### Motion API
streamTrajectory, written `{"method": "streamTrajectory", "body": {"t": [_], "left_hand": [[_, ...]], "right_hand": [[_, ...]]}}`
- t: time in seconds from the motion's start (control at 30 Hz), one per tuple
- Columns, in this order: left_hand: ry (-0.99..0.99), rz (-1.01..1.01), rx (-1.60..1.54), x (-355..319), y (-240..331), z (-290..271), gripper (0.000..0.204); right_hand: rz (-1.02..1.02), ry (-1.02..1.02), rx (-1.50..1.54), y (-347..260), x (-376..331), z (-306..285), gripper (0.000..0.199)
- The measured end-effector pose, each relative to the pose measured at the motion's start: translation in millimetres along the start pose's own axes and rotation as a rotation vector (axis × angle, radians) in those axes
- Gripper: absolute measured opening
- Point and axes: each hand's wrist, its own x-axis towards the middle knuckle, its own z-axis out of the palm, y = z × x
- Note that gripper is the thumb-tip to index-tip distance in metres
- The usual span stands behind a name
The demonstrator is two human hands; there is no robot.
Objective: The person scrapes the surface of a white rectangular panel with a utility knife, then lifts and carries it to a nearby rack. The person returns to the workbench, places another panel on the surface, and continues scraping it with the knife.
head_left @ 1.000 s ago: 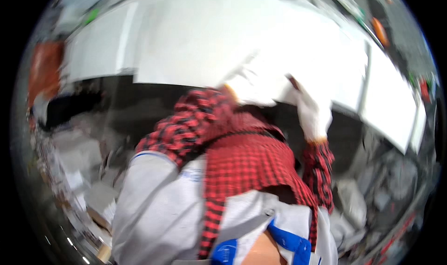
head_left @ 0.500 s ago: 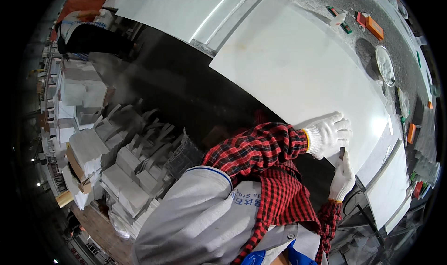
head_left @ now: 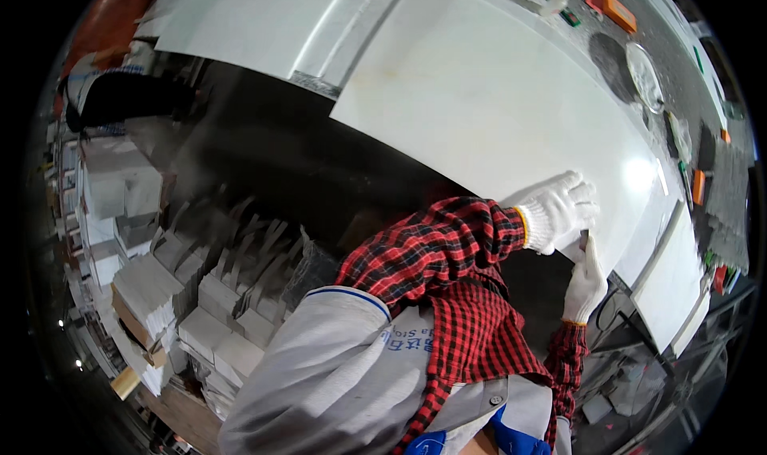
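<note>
A large white slab (head_left: 479, 95) lies flat on the workbench. My left hand (head_left: 559, 211), in a white knit glove, rests on its near right part with the fingers stretched out. Just below it, my right hand (head_left: 587, 287), gloved the same way, is at the slab's near edge. Its fingers are closed on a small dark block (head_left: 584, 237), mostly hidden by the glove and pressed close to the edge. Both forearms wear red and black checked sleeves.
Another white slab (head_left: 248, 23) lies farther left. Beyond the slab are a shallow metal dish (head_left: 644, 75) and an orange block (head_left: 619, 12). More panels (head_left: 669, 279) lean at the right. Stacked white pieces (head_left: 148, 287) stand at the left, and a person (head_left: 128, 99) bends nearby.
The whole view has shifted, so the slab and bench sit farther up and left. Both hands stay near the same slab corner; less of the dark block shows at my right fingertips.
</note>
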Motion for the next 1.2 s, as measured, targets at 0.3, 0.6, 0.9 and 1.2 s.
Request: {"method": "streamTrajectory", "body": {"t": [0.3, 0.6, 0.9, 1.2], "left_hand": [[0.081, 0.068, 0.047, 12, -1, 27, 0.039], [0.037, 0.088, 0.091, 14, 1, 34, 0.047], [0.082, 0.136, 0.052, 12, 0, 33, 0.048], [-0.140, 0.096, 0.106, 12, 7, 28, 0.071]], "right_hand": [[-0.084, 0.194, -0.035, 14, -3, 13, 0.037], [0.046, 0.154, -0.134, 4, -14, 12, 0.033], [0.033, 0.257, -0.106, -6, -22, 23, 0.028], [0.624, 0.287, 0.822, -37, -58, 23, 0.036]]}}
